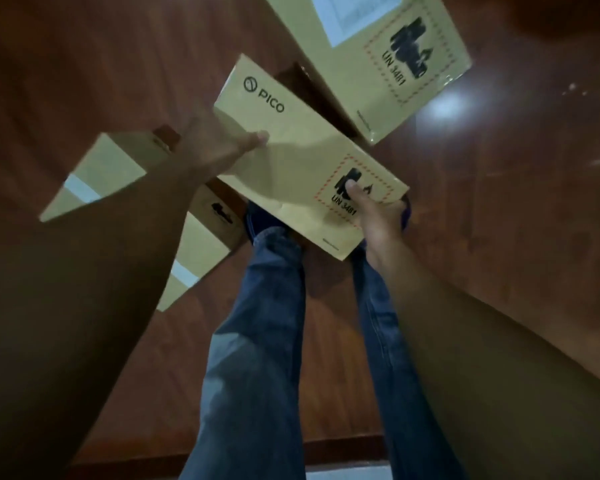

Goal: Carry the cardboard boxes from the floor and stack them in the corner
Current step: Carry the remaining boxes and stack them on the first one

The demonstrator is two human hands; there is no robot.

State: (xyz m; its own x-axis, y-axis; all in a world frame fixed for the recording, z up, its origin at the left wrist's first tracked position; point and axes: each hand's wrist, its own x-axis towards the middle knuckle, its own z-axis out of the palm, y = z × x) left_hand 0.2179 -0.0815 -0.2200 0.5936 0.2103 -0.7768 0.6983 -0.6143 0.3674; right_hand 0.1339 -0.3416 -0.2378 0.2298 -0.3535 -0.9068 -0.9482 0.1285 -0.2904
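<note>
Above wood floor (499, 209), hands (222, 152) (378, 218) seemingly gripping box (291, 157)

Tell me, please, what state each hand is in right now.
Left hand: grips the PICO cardboard box, thumb on top.
Right hand: grips the same box, thumb on its label.

Matt cardboard box (302, 161), glossy wood floor (499, 202)

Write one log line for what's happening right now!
left hand grips PICO box | right hand grips it too | other boxes on floor
</note>
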